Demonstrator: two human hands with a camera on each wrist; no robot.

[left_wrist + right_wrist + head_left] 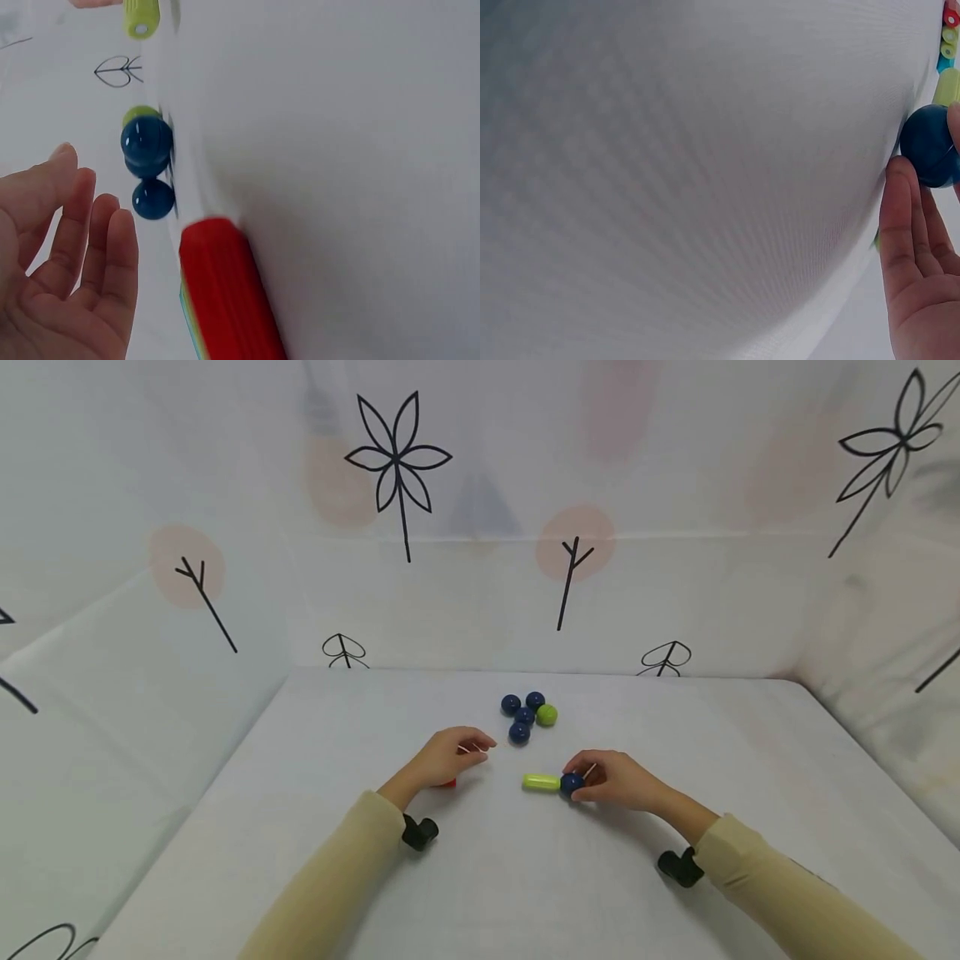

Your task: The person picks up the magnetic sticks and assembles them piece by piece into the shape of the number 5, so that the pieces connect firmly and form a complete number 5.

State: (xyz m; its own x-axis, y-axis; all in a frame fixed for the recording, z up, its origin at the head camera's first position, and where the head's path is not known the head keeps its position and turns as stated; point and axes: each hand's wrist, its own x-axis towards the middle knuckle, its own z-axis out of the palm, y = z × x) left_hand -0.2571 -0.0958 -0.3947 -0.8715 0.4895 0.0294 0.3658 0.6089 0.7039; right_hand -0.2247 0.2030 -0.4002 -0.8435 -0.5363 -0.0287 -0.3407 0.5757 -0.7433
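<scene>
With thumb and fingers, my right hand pinches a glossy blue ball. The ball sits against the end of a yellow-green rod that lies on the white table. In the right wrist view the fingertips are at the side of this blue ball. My left hand hovers with its fingers loosely bent and nothing in them. Close to it lies a ridged red rod, mostly hidden under the hand in the head view.
Behind the hands lies a cluster of several blue balls with one green ball. Small red, yellow-green and blue pieces show at the right wrist view's edge. A patterned cloth stands behind the table.
</scene>
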